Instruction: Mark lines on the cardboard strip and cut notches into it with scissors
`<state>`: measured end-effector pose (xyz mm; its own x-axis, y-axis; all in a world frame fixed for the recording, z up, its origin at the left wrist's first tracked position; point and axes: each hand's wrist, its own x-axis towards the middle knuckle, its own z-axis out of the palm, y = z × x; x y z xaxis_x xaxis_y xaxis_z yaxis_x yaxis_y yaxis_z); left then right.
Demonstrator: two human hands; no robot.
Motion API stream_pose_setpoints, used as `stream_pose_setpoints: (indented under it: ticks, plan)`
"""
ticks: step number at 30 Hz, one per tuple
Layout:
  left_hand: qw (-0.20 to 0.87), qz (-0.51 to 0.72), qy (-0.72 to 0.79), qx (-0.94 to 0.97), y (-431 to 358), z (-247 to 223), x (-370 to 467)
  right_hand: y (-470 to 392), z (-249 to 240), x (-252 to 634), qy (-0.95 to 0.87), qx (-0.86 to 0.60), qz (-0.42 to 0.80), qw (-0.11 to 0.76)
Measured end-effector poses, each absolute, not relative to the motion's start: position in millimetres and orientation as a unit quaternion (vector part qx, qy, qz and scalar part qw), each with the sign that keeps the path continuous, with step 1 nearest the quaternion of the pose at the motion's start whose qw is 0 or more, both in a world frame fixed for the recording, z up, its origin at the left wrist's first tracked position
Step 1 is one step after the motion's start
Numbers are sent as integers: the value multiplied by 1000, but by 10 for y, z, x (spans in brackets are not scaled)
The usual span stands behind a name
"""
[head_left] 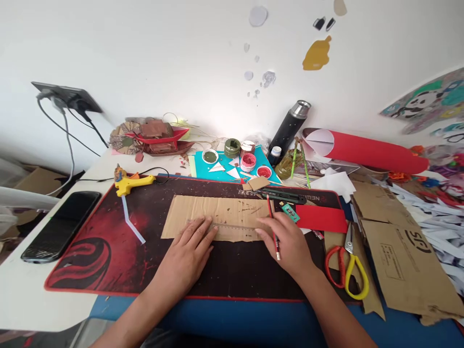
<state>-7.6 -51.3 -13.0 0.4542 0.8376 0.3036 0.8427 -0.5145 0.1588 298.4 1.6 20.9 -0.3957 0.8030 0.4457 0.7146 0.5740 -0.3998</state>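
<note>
A piece of brown cardboard (217, 208) lies on the dark mat with red edging (232, 278). Across its lower part runs a clear ruler (235, 230). My left hand (192, 249) rests with its fingers spread over the ruler's left end and the cardboard. At the ruler's right end is my right hand (288, 241), its thumb and forefinger touching the ruler. A red and black pencil (277, 244) is held in that hand, slanting past the fingers, with one end pointing up toward the back of the mat.
A yellow glue gun (134, 183) and a phone (60, 226) lie left. Scissors (350, 261), red paper (321, 218) and cardboard sheets (406, 261) are on the right. Paint pots (248, 162), a black flask (290, 124) and a red model boat (159, 137) stand behind.
</note>
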Motion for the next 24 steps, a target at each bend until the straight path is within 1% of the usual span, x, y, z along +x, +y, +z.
stream_pose_setpoints:
  ticks: [3,5,12,20,24]
  plan:
    - [0,-186,-490,-852,-548,-108,-92,59,182,2899,-856,-436,80,267]
    - [-11,-189,-494,-848,-564,-93,-103,77,132,2877,-859,-432,89,259]
    - [-19,-178,-495,-851,-571,-21,-122,73,-3,2893,-814,-462,136,325]
    - [-16,-151,-470,-869,-535,14,-187,80,14,2871,-796,-477,163,334]
    - [35,-154,-420,-894,-493,43,-227,83,-8,2882,-794,-476,166,340]
